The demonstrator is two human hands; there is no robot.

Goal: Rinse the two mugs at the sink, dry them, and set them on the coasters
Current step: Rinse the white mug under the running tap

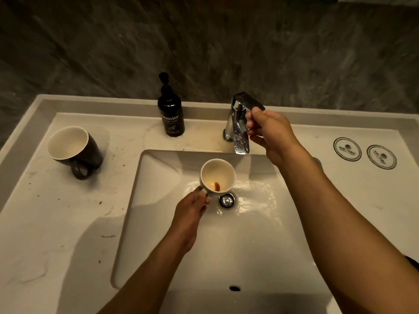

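My left hand (192,210) grips the handle of a white mug (217,174) and holds it tilted over the sink basin (158,223), left of the spout. Brown dregs sit inside the mug. My right hand (271,134) holds the lever of the chrome faucet (239,123). Wet streaks shine on the basin floor around the drain (226,200). A dark mug (73,148) with a white inside stands on the counter at the left. Two round coasters (347,148) (381,157) lie on the counter at the far right.
A black pump bottle of hand wash (171,114) stands behind the basin, left of the faucet. Brown specks dot the white counter (56,223) on the left. A dark stone wall (204,41) rises behind the counter.
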